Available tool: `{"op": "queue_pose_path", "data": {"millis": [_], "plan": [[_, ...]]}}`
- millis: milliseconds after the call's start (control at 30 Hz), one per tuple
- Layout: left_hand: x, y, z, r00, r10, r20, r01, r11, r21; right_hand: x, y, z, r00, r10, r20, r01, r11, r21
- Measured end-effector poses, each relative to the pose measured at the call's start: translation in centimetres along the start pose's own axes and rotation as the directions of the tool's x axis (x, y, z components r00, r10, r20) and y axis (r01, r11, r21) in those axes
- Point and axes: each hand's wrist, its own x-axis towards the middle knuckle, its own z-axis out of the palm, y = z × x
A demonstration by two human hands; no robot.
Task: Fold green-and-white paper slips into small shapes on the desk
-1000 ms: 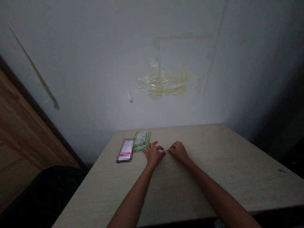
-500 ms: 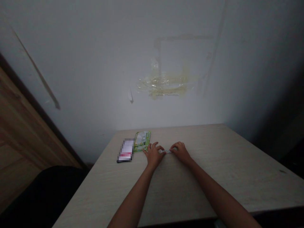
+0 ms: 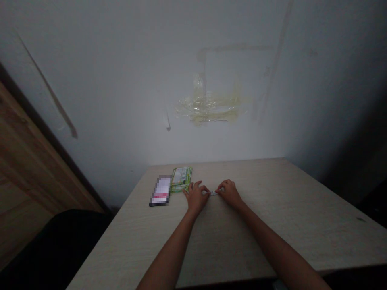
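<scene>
Between my two hands, low over the middle of the table (image 3: 256, 241), is a small white strip with dark markings (image 3: 213, 193), perhaps folded paper; its kind is too small to make out. My left hand (image 3: 197, 196) pinches its left end with thumb and index finger, the other fingers spread. At the right end, my right hand (image 3: 229, 193) has its fingertips closed on the strip, and the rest of its fingers are curled. Both ends are partly hidden by the fingers. Green-and-white printed packets or cards (image 3: 181, 177) lie just beyond my left hand.
A phone (image 3: 161, 191) with a blurred screen lies left of the packets. Behind the table stands a white wall (image 3: 121, 100) with yellowed clear tape (image 3: 211, 108) on it. Wooden panelling (image 3: 27, 161) and a black object (image 3: 60, 241) are on the left.
Both hands stay almost in place, still pinching the strip. The strip's visible part looks slightly different between the fingertips. The view has shifted very slightly.
</scene>
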Motion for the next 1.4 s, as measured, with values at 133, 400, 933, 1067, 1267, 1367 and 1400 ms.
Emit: {"op": "queue_pose_path", "data": {"millis": [133,400,933,1067,1267,1367,1400], "plan": [[0.0,0.0,0.1,1.0,0.005,0.015,-0.005,1.0,0.025,-0.1,-0.2,-0.1,1.0,-0.01,-0.01,0.01,1.0,-0.011],[-0.1,0.4,-0.1,1.0,-0.022,-0.004,0.023,0.999,0.049,-0.3,-0.6,-0.3,1.0,-0.003,-0.004,0.003,0.999,-0.033],[-0.8,0.5,-0.3,0.997,0.068,-0.033,-0.067,0.998,0.019,-0.9,-0.6,-0.7,0.982,-0.17,-0.088,0.173,0.984,0.039],[-0.8,0.7,-0.3,0.998,0.048,-0.031,-0.048,0.998,0.029,-1.3,-1.1,-1.1,0.963,-0.267,-0.029,0.267,0.964,-0.016],[-0.9,0.8,-0.6,0.998,0.058,0.004,-0.058,0.998,0.025,-1.4,-1.4,-1.6,0.976,-0.215,0.04,0.218,0.974,-0.067],[-1.0,0.8,-0.9,0.994,0.102,0.042,-0.102,0.995,0.002,-1.2,-1.1,-1.6,0.978,-0.203,0.047,0.203,0.979,-0.009],[-1.0,0.9,-0.9,0.992,0.112,0.053,-0.112,0.994,-0.003,-1.1,-1.0,-1.6,0.978,-0.205,0.045,0.205,0.979,0.021]]}}
